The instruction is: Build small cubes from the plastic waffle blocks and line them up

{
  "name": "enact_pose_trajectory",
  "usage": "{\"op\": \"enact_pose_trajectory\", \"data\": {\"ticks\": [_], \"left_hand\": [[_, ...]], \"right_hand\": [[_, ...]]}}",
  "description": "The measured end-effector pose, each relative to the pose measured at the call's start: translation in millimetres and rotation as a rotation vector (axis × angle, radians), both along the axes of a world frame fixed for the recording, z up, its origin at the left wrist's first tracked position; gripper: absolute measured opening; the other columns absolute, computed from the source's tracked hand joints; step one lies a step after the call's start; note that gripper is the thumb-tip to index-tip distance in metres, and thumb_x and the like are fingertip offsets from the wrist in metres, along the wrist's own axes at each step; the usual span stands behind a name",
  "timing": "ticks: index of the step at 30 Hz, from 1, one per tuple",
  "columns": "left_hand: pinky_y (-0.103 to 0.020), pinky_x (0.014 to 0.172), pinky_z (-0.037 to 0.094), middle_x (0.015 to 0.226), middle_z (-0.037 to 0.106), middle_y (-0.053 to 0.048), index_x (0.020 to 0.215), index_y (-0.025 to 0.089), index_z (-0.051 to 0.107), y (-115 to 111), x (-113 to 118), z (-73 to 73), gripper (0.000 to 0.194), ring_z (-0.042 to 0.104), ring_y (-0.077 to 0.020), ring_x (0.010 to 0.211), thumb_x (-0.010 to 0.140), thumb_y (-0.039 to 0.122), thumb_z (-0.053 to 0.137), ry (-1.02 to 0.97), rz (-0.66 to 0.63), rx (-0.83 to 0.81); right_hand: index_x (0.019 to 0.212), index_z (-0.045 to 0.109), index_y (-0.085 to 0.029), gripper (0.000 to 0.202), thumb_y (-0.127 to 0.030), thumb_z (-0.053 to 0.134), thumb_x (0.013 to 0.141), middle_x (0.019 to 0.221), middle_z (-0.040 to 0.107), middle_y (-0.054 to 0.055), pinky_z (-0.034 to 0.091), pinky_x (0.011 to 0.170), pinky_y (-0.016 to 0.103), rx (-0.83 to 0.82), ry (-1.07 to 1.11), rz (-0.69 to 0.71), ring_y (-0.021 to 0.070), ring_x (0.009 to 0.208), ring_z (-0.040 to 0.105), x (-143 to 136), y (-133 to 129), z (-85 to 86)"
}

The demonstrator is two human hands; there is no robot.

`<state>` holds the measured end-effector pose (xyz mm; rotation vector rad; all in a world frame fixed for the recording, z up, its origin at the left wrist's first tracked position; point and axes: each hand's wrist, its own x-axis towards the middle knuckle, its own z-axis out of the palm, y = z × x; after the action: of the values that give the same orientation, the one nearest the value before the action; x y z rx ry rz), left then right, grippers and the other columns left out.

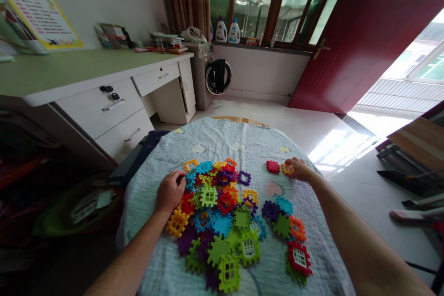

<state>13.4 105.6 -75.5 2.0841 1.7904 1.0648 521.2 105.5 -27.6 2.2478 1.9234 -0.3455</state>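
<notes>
A heap of colourful plastic interlocking blocks (pixel 222 224), square with notched edges, lies on the cloth. My left hand (pixel 170 190) rests at the heap's left edge with curled fingers, close to a blue block (pixel 190 178); what its fingertips hold, if anything, is hidden. Farther right, my right hand (pixel 300 169) grips an orange-yellow window block (pixel 286 169) at its right side. Just left of that block lies a red block (pixel 273 166), nearly touching it. Nearer to me are a joined green block (pixel 282 225) group and a red window block (pixel 299 257) over a green one.
A pale blue cloth (pixel 222 141) covers the round table. To the left stands a desk (pixel 104 71) with drawers; behind it is a washing machine (pixel 201 69) with its door ajar. A dark red door (pixel 347 32) stands at the right.
</notes>
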Motion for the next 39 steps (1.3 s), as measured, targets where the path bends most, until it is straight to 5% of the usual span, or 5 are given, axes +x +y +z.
{"op": "enact_pose_trajectory", "data": {"ticks": [9, 19, 28, 33, 39], "left_hand": [[-0.037, 0.086, 0.048, 0.089, 0.069, -0.007, 0.084, 0.021, 0.063, -0.3, 0.6, -0.8, 0.018, 0.063, -0.0238, 0.088, 0.08, 0.027, 0.046, -0.008, 0.006, -0.005], [-0.037, 0.086, 0.048, 0.089, 0.069, -0.007, 0.084, 0.02, 0.063, 0.0, 0.3, -1.2, 0.018, 0.063, -0.0236, 0.087, 0.08, 0.025, 0.046, -0.009, 0.003, -0.004], [-0.036, 0.086, 0.048, 0.091, 0.069, -0.007, 0.084, 0.021, 0.063, -0.8, 1.6, 0.0, 0.018, 0.063, -0.0231, 0.088, 0.079, 0.027, 0.047, -0.006, 0.024, -0.014], [-0.035, 0.085, 0.049, 0.089, 0.069, -0.006, 0.083, 0.021, 0.062, -1.2, 2.3, 1.4, 0.017, 0.063, -0.023, 0.087, 0.078, 0.026, 0.047, -0.005, 0.02, -0.01], [-0.035, 0.086, 0.049, 0.088, 0.069, -0.007, 0.082, 0.021, 0.063, -1.5, 2.8, 3.5, 0.019, 0.063, -0.0234, 0.087, 0.078, 0.03, 0.047, 0.0, 0.022, -0.002]], "right_hand": [[0.143, 0.042, -0.023, 0.076, -0.03, 0.064, 0.071, 0.146, 0.04, 0.012, 0.035, 0.097, 0.044, 0.03, 0.025, 0.076, 0.0344, 0.128, 0.039, -32.3, 7.8, 5.4], [0.116, 0.062, -0.022, 0.05, -0.03, 0.068, 0.066, 0.12, 0.057, 0.012, 0.036, 0.083, 0.039, 0.03, 0.028, 0.121, 0.0325, 0.108, 0.049, -58.6, 21.9, 2.4], [0.13, 0.054, -0.023, 0.065, -0.025, 0.069, 0.066, 0.132, 0.052, 0.013, 0.037, 0.092, 0.044, 0.045, 0.05, 0.105, 0.0346, 0.117, 0.046, -68.8, 18.8, 7.4], [0.142, 0.041, -0.024, 0.068, -0.031, 0.061, 0.078, 0.142, 0.045, 0.012, 0.036, 0.102, 0.044, 0.207, 0.166, 0.083, 0.0314, 0.129, 0.042, -61.7, -20.4, 21.1], [0.129, 0.054, -0.025, 0.055, -0.045, 0.061, 0.078, 0.132, 0.057, 0.008, 0.04, 0.106, 0.043, 0.244, 0.486, 0.038, 0.0277, 0.125, 0.051, -64.2, -122.7, 11.8]]}}
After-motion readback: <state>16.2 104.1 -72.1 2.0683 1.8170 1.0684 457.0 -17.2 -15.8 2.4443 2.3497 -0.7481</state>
